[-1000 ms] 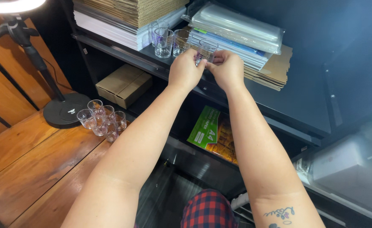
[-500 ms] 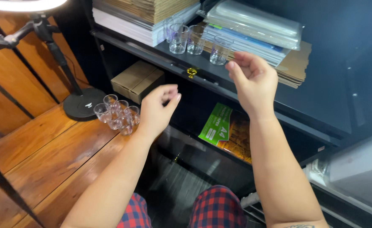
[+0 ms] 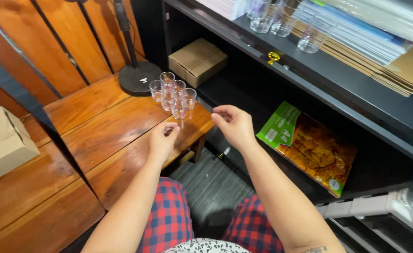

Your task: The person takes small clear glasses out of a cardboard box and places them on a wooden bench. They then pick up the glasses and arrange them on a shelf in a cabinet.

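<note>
On the bench (image 3: 99,126), five small glasses (image 3: 173,93) cluster.

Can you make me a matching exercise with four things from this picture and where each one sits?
Things:
1. cluster of small clear cups
2. green and orange paper pack
3. black round stand base
4. single clear cup

Places:
A. upper black shelf, beside stacked sheets
B. wooden bench, just beyond the left hand and right hand
C. lower black shelf, leaning
D. wooden bench, at the back by the slatted wall

Pairs: 1-B, 2-C, 3-D, 4-A
</note>
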